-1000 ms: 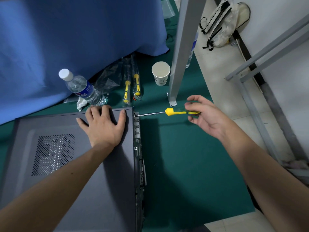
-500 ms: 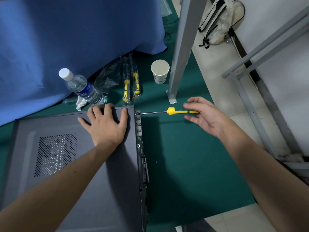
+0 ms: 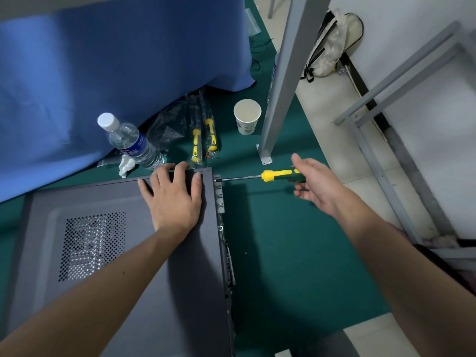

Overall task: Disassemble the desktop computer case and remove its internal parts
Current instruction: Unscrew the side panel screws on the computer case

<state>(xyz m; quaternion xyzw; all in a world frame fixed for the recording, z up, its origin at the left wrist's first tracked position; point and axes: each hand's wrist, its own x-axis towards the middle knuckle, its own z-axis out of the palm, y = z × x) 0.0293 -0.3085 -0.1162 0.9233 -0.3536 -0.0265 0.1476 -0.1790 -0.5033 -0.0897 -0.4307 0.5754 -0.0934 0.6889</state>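
A dark grey computer case lies on its side on green cloth, its perforated vent at the left and its rear panel facing right. My left hand presses flat on the side panel near the far right corner, fingertips at the far edge. My right hand grips the handle of a yellow-and-green screwdriver. Its shaft runs level to the left, and the tip sits at a screw at the top of the rear panel.
A water bottle and crumpled tissue stand just behind the case. Two bagged yellow screwdrivers and a paper cup lie farther back. A grey metal post stands at right, blue cloth hangs at left, and a bag leans against the wall.
My right hand has shifted its hold on the screwdriver handle, the thumb now raised above it. The left hand stays pressed on the case. The view has drifted slightly.
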